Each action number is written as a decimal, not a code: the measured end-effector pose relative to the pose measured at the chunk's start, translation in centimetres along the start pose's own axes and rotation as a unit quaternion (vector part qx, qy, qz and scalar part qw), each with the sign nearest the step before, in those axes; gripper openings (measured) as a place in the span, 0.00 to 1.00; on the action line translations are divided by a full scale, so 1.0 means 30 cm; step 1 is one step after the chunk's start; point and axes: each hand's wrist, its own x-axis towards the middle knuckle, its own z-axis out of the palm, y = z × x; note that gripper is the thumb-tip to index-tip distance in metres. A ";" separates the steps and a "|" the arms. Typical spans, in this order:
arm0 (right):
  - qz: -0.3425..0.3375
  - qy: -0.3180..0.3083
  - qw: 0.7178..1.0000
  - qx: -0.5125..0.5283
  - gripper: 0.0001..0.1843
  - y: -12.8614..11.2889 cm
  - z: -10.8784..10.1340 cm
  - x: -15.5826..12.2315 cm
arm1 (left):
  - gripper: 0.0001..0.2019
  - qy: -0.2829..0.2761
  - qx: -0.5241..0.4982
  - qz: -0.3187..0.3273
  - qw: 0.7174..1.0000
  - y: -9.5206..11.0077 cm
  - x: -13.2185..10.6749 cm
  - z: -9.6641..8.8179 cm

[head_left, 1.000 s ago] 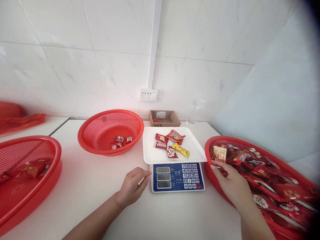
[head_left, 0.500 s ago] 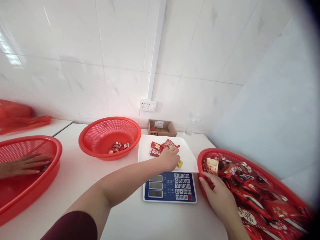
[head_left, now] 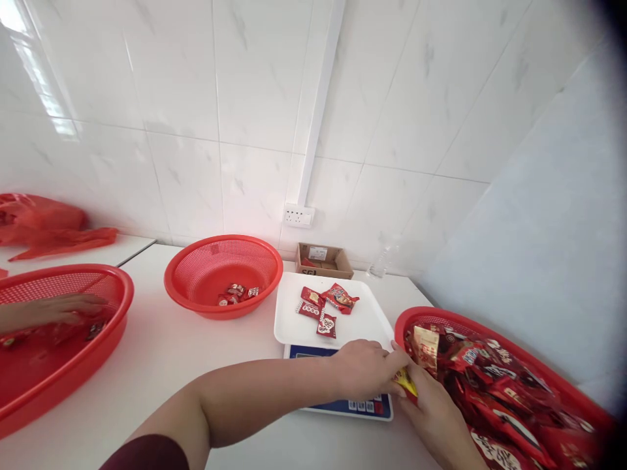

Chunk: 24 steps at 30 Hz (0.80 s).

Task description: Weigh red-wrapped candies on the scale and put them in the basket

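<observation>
White tiles back a white table (head_left: 161,352). At its near right, the left hand (head_left: 365,369) reaches across the blue scale (head_left: 362,407) and pinches a yellow candy (head_left: 406,383) in its fingertips, just beside the rim of the right basket (head_left: 490,329). The right hand (head_left: 434,414) meets the candy from below (whether it grips, I cannot tell). Red sweets (head_left: 326,307) lie on the scale's white tray (head_left: 291,323). Far left, another person's hand (head_left: 63,307) rests in a second basket (head_left: 98,352).

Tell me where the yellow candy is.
Head view, lower right: the yellow candy sits between the left hand and right hand, over the scale's front corner, beside the red basket.
</observation>
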 end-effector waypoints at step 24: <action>0.194 0.111 0.954 0.200 0.36 0.010 -0.032 -0.014 | 0.28 -0.002 -0.085 -0.186 0.979 -0.348 -0.225 -0.129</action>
